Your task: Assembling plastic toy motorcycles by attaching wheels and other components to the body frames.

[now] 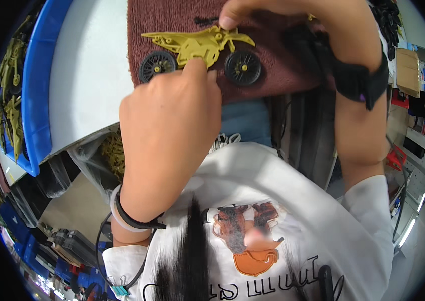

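While the left hand [170, 113], knuckles up, pinches the toy motorcycle [197, 48], the right hand [272, 7] arches above, thumb at its front, grip unclear.

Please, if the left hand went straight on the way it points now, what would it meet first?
The toy bike: the left hand appears to touch its lower middle. How high the bike is above the cloth is unclear.

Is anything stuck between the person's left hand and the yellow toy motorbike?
Nothing visible: the left hand touches the lower middle of the yellow toy motorbike. The right hand is up at its front, not between them.
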The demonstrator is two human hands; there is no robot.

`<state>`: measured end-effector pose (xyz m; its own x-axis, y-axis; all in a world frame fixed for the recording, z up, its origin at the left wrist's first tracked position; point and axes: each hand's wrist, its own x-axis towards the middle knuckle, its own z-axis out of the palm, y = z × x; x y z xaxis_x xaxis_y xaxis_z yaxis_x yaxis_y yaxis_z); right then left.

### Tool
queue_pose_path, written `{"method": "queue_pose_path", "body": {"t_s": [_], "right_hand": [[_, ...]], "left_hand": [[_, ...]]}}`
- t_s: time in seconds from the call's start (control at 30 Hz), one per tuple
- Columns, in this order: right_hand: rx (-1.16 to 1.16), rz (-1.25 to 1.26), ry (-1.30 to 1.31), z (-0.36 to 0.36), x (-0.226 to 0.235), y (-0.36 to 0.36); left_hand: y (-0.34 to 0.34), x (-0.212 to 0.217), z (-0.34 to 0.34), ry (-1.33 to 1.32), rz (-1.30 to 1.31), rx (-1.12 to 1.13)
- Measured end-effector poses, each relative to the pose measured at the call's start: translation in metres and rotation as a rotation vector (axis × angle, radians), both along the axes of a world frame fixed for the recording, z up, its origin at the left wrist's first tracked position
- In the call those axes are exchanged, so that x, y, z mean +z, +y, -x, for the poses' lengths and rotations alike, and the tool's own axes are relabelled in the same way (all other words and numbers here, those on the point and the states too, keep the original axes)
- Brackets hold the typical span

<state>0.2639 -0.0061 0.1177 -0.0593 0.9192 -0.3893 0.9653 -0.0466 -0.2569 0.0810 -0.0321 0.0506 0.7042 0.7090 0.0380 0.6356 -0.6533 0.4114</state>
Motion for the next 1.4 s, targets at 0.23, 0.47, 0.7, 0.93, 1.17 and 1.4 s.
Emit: {"method": "queue_pose_path", "body": {"t_s": [0.23, 0.47, 0.7, 0.93, 1.17, 1.4], "right_hand": [[-0.107, -0.403, -0.102, -0.067, -0.03, -0.054], [0.03, -0.431, 0.655, -0.045, -0.009, -0.062], [-0.333, -0.238, 1.079, 0.002, -0.029, -0.077], [-0.375, -0.435, 0.79, 0.011, -0.054, -0.078], [-0.234, -0.787, 0.376, 0.022, -0.066, -0.078], [-0.265, -0.715, 0.227, 0.035, -0.057, -0.076]], "left_hand": [[-0.002, 0.018, 0.011, -0.067, 0.226, 0.015], [0.034, 0.025, 0.017, -0.522, 0.137, -0.077], [0.051, 0.015, 0.02, -0.325, 0.005, -0.424], [0.062, 0.007, 0.017, -0.357, -0.065, -0.414], [0.057, 0.002, 0.017, -0.283, 0.004, -0.3], [0.043, -0.007, 0.009, -0.417, 0.002, -0.194]]}}
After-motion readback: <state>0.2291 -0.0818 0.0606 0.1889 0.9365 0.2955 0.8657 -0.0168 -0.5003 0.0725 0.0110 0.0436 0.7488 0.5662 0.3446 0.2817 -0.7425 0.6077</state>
